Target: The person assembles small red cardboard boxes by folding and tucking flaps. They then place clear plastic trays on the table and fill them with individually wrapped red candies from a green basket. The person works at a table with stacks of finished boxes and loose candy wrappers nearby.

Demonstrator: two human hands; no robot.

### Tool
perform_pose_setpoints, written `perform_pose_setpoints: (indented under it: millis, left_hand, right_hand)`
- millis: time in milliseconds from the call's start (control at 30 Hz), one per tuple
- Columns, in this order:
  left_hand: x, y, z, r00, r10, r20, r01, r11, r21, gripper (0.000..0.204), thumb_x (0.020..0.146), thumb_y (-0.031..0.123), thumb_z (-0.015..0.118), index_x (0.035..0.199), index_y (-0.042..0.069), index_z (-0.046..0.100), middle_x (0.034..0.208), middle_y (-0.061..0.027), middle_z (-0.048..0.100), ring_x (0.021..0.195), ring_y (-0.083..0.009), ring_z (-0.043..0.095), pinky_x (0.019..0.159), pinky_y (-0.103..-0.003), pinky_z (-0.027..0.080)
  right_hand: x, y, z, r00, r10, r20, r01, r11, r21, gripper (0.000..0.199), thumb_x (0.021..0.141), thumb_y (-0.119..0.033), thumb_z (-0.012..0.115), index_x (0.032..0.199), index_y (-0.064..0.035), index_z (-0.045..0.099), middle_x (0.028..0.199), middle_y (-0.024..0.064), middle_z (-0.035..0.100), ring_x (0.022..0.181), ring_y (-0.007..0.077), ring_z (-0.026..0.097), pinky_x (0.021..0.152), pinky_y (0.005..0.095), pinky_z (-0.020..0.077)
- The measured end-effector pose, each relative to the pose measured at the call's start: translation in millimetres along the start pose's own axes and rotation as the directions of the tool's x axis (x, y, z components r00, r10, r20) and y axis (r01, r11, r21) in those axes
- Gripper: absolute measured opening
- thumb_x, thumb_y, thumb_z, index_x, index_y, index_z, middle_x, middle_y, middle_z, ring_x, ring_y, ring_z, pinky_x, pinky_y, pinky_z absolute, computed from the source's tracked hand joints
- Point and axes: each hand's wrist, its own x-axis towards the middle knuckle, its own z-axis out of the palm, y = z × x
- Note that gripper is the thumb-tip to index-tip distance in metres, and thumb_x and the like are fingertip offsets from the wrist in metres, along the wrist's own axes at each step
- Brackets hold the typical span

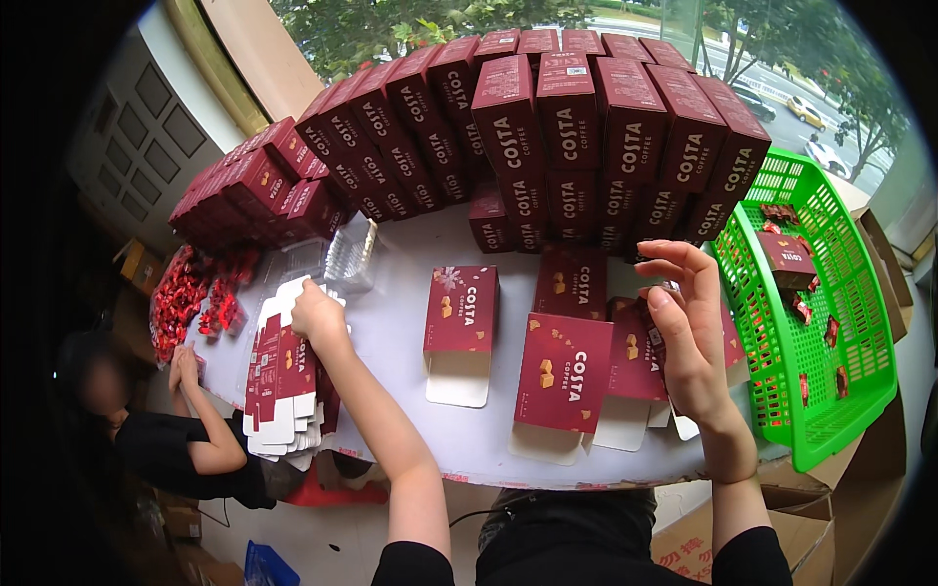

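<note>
At the left of the table, my left hand (319, 313) is closed at the far end of a stack of flat, unfolded maroon and white cartons (281, 381). My right hand (690, 337) is raised over the right side, its fingers curved and apart, with no held thing that I can make out. Below and beside it are maroon boxes, one of them partly hidden (633, 366). A maroon box with its white flap out (562, 373) lies near the front edge. Another such box (461, 311) lies alone at the middle, and one more (576, 276) lies behind.
Tall rows of maroon boxes (532, 127) line the back. A green basket (816, 430) at the right holds a box and small wrapped pieces. A clear plastic tray (352, 254) and red packets (181, 298) are at the left, where a co-worker's hands (183, 369) work.
</note>
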Motion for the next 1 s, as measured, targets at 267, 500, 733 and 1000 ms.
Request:
perform_pose_setpoints:
  millis: [267,500,733,1000]
  left_hand:
    - [-94.8,23.2,-114.1,0.789,0.111,-0.604,-0.437,0.792,-0.426,0.033,0.089,0.003,0.055,0.121,0.005,0.063,0.091,-0.0186,0.071,0.074,-0.0236,0.067,0.068,-0.035,0.053]
    - [-161.4,23.6,-144.2,0.776,-0.135,-0.616,-0.624,-0.023,-0.781,0.034,0.088,-0.003,0.063,0.121,-0.007,0.059,0.103,-0.0159,0.068,0.085,-0.0149,0.064,0.077,-0.024,0.055]
    - [-194.9,47.9,-162.4,0.979,0.025,-0.202,-0.14,-0.637,-0.758,0.039,0.086,0.004,0.059,0.123,-0.002,0.049,0.107,-0.0179,0.063,0.087,-0.0221,0.067,0.081,-0.035,0.06]
    - [-212.1,68.3,-144.3,0.869,0.485,-0.095,0.275,-0.634,-0.723,0.055,0.069,0.024,0.071,0.118,0.003,0.055,0.118,-0.0208,0.059,0.106,-0.0262,0.061,0.096,-0.037,0.05]
  right_hand:
    - [2.2,0.2,0.2,0.999,0.033,0.005,-0.033,0.999,0.018,0.042,0.093,-0.014,0.057,0.13,-0.0055,0.038,0.123,0.0118,0.047,0.107,0.0162,0.05,0.09,0.0298,0.0428]
    - [6.1,8.4,4.9,0.983,-0.167,0.077,0.169,0.985,-0.032,0.06,0.084,-0.013,0.07,0.132,-0.0014,0.037,0.126,0.0113,0.046,0.112,0.0209,0.05,0.094,0.0352,0.0437]
    - [7.8,10.9,8.3,0.955,-0.16,0.25,0.14,0.985,0.098,0.07,0.083,-0.016,0.074,0.139,0.0007,0.035,0.126,0.0138,0.053,0.118,0.0221,0.052,0.102,0.0363,0.0406]
    - [-0.7,-0.8,5.9,0.943,0.091,0.32,-0.242,0.849,0.471,0.034,0.098,-0.008,0.051,0.129,0.0005,0.038,0.12,0.0107,0.059,0.113,0.0137,0.055,0.097,0.029,0.0448]
